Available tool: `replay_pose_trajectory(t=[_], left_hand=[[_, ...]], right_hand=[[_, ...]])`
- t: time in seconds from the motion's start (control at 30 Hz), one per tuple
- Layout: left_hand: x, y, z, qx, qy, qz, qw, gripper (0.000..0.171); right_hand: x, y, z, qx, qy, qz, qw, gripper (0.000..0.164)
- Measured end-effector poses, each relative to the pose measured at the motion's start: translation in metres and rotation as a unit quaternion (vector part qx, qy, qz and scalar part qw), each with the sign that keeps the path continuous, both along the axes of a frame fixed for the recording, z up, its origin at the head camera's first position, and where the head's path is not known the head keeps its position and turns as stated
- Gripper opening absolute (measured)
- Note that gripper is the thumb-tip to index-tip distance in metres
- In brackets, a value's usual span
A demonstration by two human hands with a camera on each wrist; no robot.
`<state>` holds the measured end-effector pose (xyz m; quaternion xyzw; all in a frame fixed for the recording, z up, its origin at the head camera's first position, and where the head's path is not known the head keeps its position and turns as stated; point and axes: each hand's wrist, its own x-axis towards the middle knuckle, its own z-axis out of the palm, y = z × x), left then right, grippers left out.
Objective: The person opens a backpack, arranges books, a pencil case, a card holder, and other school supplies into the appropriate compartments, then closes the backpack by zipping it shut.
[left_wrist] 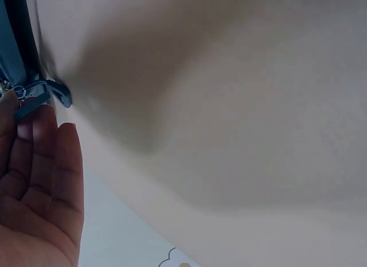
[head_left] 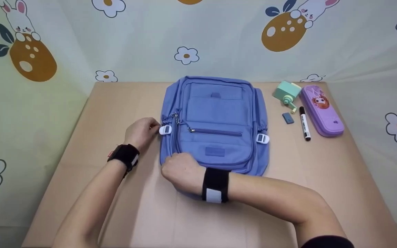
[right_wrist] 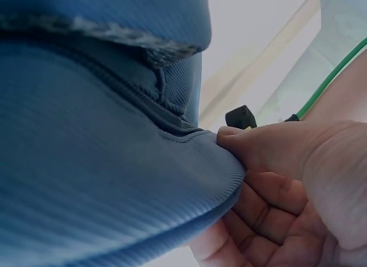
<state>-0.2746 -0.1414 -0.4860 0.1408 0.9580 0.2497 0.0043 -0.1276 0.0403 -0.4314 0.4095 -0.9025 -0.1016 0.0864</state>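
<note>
A blue backpack (head_left: 215, 110) lies front side up on the table, its top toward the back wall. At its left edge, beside a white strap buckle (head_left: 165, 130), is my left hand (head_left: 142, 132). In the left wrist view, the thumb and fingers of that hand pinch a blue zipper pull (left_wrist: 33, 105) hanging from a metal slider. My right hand (head_left: 183, 172) is at the bag's lower left corner. There it pinches the fabric corner (right_wrist: 212, 163) at the end of a zipper, thumb on top and fingers beneath.
To the right of the bag are a green pencil sharpener (head_left: 287, 91) with a crank, a dark blue eraser (head_left: 288, 118), a black-and-white marker (head_left: 305, 124) and a purple pencil case (head_left: 322, 112). Patterned cloth (head_left: 143, 41) hangs behind the table (head_left: 115, 100) and along both sides.
</note>
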Motion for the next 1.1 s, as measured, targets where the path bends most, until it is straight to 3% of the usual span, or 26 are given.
replay_pose_trajectory(t=[0.53, 0.73, 0.9, 1.1], left_hand=[[0.006, -0.001, 0.000, 0.001, 0.016, 0.008, 0.9998, 0.015], [0.009, 0.000, 0.002, 0.005, 0.020, 0.005, 0.9998, 0.016], [0.012, 0.002, 0.005, 0.007, 0.014, 0.007, 0.9999, 0.017], [0.012, 0.009, 0.014, -0.003, 0.024, 0.020, 0.9995, 0.024]], right_hand=[[0.006, 0.022, 0.000, -0.051, -0.003, 0.040, 0.998, 0.010], [0.012, 0.060, 0.005, -0.120, -0.063, 0.069, 0.988, 0.032], [0.016, 0.117, 0.006, -0.209, -0.110, 0.037, 0.971, 0.038], [0.014, 0.178, -0.006, -0.256, -0.127, -0.043, 0.957, 0.042]])
